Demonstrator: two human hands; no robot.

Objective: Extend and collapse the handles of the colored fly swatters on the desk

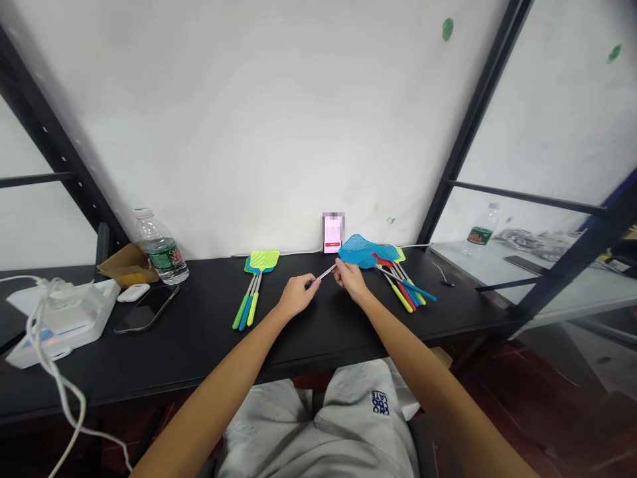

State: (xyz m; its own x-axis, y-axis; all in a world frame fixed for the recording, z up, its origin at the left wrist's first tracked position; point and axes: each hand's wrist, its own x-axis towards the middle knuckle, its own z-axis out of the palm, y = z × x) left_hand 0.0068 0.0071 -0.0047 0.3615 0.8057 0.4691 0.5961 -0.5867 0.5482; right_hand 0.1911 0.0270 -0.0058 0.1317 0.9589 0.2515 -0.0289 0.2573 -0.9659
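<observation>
Between my two hands is a blue fly swatter (357,247) with a metal shaft, held over the middle of the black table. My left hand (297,294) is closed around its blue handle end, most of which the fingers hide. Close to the swatter's mesh head, my right hand (350,279) pinches the shaft. On the right lies a pile of fly swatters (407,292) with yellow, red and blue handles, partly covered by the held head. To the left, a small stack of swatters (252,292) shows green, blue and yellow handles under a yellow-green head.
A phone (333,232) with a lit screen leans on the wall. At left are a water bottle (162,249), a cardboard box (130,264), a dark phone (148,309), a white case (133,293) and a power strip (70,318) with cables. Black metal posts (472,119) flank the table (199,345).
</observation>
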